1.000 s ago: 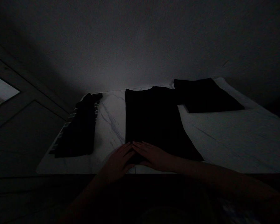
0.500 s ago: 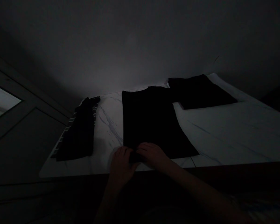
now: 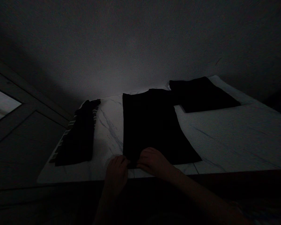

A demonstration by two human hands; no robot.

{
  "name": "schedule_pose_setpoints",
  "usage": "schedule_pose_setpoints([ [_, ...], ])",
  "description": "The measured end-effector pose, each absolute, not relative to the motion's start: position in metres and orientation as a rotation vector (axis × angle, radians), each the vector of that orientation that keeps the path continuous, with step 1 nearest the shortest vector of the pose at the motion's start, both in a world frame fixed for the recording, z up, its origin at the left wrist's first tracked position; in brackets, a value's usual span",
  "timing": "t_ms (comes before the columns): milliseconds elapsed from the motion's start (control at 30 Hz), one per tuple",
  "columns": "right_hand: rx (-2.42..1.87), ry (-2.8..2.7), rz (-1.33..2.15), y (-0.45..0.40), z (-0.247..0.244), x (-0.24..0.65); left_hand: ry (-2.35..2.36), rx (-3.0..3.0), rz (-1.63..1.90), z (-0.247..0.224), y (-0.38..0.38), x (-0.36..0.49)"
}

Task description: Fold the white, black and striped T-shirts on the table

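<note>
A black shirt (image 3: 150, 125), one side folded in, lies spread on the white marble-patterned table (image 3: 224, 137). Its near edge reaches almost to the table's front edge. At the near left corner of the cloth, my left hand (image 3: 117, 170) has its fingers curled closed on the hem. My right hand (image 3: 153, 161) pinches the same hem a short way to the right, thumb and fingers together. The dim light hides folds and details in the black cloth.
Folded dark clothes (image 3: 77, 137) with a striped piece beneath lie at the table's left end. Another folded black garment (image 3: 203, 93) lies at the back right, touching the shirt. A grey wall (image 3: 135, 47) rises behind, and a panelled door (image 3: 25, 131) stands left.
Both hands have moved slightly toward me and apart along the hem. The shirt's near left corner, bunched between them before, now lies flatter. The view has tilted up slightly.
</note>
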State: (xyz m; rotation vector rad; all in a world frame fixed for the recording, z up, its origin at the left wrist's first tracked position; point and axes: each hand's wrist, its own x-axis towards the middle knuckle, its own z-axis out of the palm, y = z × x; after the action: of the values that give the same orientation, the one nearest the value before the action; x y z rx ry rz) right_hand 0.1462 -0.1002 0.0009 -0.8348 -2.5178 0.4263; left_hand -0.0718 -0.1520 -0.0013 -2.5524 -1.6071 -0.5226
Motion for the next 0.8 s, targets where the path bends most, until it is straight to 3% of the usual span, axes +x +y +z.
schedule_pose_setpoints([
  [233,-1.098,-2.533,0.33,-0.088,-0.006,0.123,-1.566,-2.632,-0.502,0.022,-0.132,-0.074],
  [333,-1.086,-2.571,0.398,-0.091,-0.009,0.131,-1.486,-2.679,-0.561,0.011,-0.111,-0.072],
  [500,-1.301,-2.275,0.465,-0.093,-0.003,0.191,-1.319,-2.878,-0.365,-0.005,-0.089,-0.079],
  [667,-1.726,-1.84,0.236,-0.082,-0.008,0.266,-1.199,-2.993,-0.374,0.037,-0.055,-0.058],
  [800,-1.868,-1.71,0.188,-0.077,-0.014,0.285,-1.217,-3.027,-0.344,0.077,0.003,0.027],
])
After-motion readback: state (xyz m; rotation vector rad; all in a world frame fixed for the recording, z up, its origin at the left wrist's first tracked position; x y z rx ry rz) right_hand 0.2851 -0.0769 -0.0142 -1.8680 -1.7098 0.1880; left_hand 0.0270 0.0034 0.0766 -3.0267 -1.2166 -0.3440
